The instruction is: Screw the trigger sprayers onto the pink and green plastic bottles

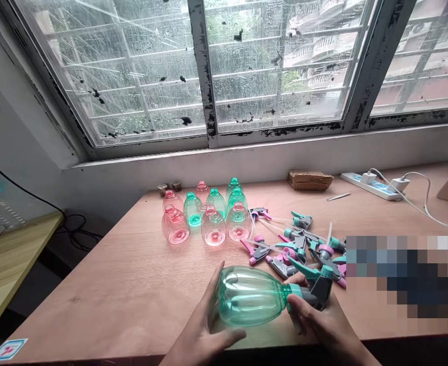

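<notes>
Sprayer (320, 291) partly behind right hand (323, 316)

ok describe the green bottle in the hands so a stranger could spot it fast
Below the window, find the wooden table and look to its near edge. There, a green bottle is held sideways, base toward the left hand, neck at the right hand. Unlike the open-necked bottles standing farther back, it has a grey-and-teal spray head at its neck.

Gripping green bottle (250, 297) sideways at its collar (295, 290) with right hand (319, 317), spreading left hand (203, 330) around base (224, 300), with loose sprayers (261, 252) beyond the grip, upright bottles (214, 230) farther left.
</notes>
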`<state>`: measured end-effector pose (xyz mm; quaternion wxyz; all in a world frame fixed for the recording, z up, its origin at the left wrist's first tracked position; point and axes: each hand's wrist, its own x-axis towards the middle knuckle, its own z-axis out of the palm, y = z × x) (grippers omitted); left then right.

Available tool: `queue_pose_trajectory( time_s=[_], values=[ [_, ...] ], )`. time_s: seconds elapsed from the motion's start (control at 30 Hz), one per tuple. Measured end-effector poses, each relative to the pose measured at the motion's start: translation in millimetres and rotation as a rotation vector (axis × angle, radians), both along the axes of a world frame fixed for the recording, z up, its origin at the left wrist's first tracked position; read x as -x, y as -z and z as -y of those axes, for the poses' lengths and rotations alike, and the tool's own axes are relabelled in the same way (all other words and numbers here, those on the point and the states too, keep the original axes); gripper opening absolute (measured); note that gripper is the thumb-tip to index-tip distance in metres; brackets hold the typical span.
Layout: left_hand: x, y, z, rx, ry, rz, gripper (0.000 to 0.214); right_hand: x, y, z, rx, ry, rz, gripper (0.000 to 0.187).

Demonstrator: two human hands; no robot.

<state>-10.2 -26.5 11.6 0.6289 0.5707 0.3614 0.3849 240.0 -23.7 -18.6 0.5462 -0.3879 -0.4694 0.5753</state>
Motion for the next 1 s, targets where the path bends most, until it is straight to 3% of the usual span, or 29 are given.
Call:
queue_pose_trajectory(
  time_s=[0.17, 0.4, 0.6, 0.77, 1.0],
  values=[
    [-0.2, 3.5, -1.4, 0.036, -0.013, 0.044, 0.12, -0.8, 0.2, -0.3, -0.009, -0.012, 0.0, 0.035],
    [-5.0, -3.6, -0.2, 0.06, -0.039, 0.074, 0.1, -2.8, 3.9, -1.4, -0.022, -0.033, 0.027, 0.035],
    [-4.5, -0.8, 0.0, 0.085, -0.051, 0.109, 0.122, -2.2, 2.5, -1.9, -0.044, -0.036, 0.029, 0.034],
    [-1.3, 1.0, -1.0, 0.061, -0.009, 0.097, 0.1, -2.0, 2.8, -1.2, -0.032, -0.021, 0.032, 0.034],
    [-0.3, 4.5, 0.3, 0.046, -0.013, 0.092, 0.119, -1.8, 0.6, -0.7, -0.03, -0.022, 0.027, 0.034]
  ],
)
